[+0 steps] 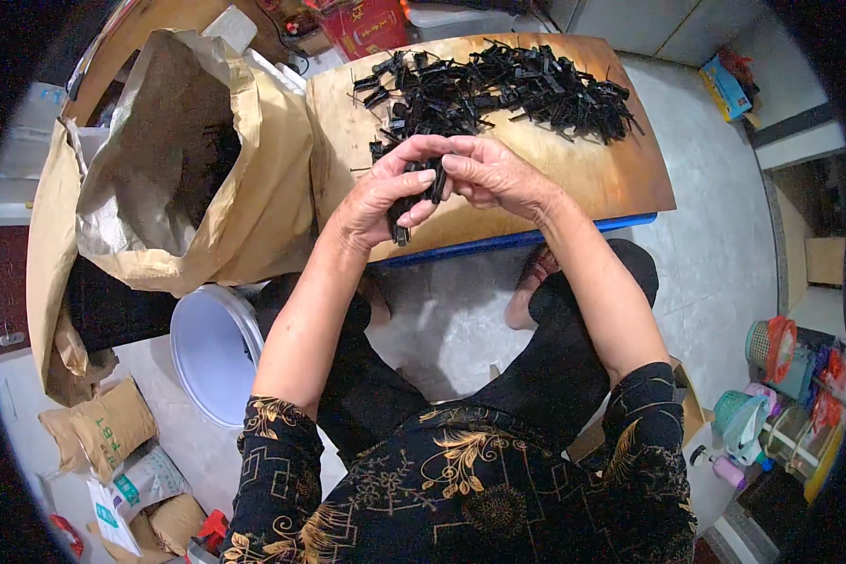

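Note:
Both hands meet over the near edge of a wooden board (338,122). Several small black plastic parts (406,209) lie in the curled fingers and palm of my left hand (378,191). My right hand (500,175) pinches at the same parts with thumb and fingers. Its fingertips partly hide what they grip. Beyond the hands, a large heap of black plastic pieces with thin stems (536,85) spreads over the board. To the left stands a big brown paper sack (273,179), its mouth wide and its lining silvery, with black pieces inside.
A white bucket (211,352) stands on the floor below the sack. Packed brown bags (113,423) lie at the lower left. A red box (362,28) sits behind the board. Baskets and colourful household items (771,404) crowd the right side. My knees are under the board's near edge.

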`<state>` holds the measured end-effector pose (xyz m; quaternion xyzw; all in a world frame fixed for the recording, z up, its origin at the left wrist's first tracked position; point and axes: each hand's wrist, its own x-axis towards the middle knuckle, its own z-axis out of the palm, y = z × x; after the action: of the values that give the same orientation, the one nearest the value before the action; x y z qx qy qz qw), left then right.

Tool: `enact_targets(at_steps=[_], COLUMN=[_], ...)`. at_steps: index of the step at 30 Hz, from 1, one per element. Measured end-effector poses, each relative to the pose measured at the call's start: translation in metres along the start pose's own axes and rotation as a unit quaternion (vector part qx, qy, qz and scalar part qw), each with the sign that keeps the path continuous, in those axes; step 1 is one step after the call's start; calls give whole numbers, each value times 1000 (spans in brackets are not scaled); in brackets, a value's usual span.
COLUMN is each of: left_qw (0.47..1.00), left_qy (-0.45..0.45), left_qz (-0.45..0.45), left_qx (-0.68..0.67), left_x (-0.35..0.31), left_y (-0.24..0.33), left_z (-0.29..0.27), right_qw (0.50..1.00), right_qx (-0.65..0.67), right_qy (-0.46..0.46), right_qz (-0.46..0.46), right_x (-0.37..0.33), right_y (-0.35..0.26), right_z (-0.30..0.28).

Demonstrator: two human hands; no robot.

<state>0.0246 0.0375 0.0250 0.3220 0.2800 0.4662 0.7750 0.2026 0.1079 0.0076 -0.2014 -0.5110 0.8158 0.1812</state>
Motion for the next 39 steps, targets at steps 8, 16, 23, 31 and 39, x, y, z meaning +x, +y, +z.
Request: enact_targets(at_steps=[8, 16, 23, 31, 39], left_qw=[994, 925, 921, 921, 917], left_qy=[79, 176, 246, 253, 254], left_qz=[17, 61, 81, 68, 90], left_qx=[72, 332, 292, 288, 293], left_x=[5, 9, 14, 18, 20], left_y=[-1, -7, -8, -8, -9], left_z=[0, 6, 2, 1, -3], right_qw=[991, 969, 987, 981, 982], right_qx=[-87, -180, 8, 31, 50], right_qy=[92, 146, 160, 189, 181], right_qz=[-52, -83, -1, 9, 2], right_x=[4, 17, 12, 21, 27], right_y=[-4, 8, 6, 13, 9], right_z=[2, 1, 15, 22, 27])
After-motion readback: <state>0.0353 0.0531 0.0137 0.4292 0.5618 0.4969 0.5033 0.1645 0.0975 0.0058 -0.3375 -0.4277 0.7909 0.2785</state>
